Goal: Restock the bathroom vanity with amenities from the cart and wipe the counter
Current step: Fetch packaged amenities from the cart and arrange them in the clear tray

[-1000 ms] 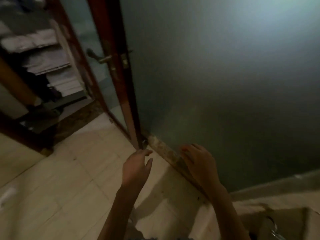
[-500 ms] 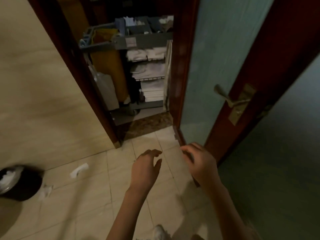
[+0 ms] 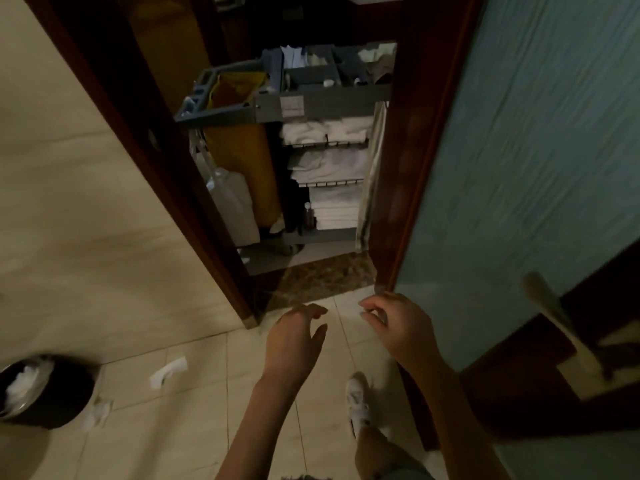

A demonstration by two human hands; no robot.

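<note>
Though doorframes (image 3: 412, 150) crop the cart (image 3: 311, 105), left hand (image 3: 294, 341) and right hand (image 3: 401, 327) hang loose-fingered, empty.

I'm looking at a hotel bathroom: beige tile floor (image 3: 194, 427), frosted-glass door (image 3: 519, 168) at right, housekeeping cart (image 3: 311, 102) with stacked towels (image 3: 329, 164) top centre.

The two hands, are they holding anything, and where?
Nothing is held. The bare left hand and bare right hand hang loosely curled and empty above the beige tiled floor.
</note>
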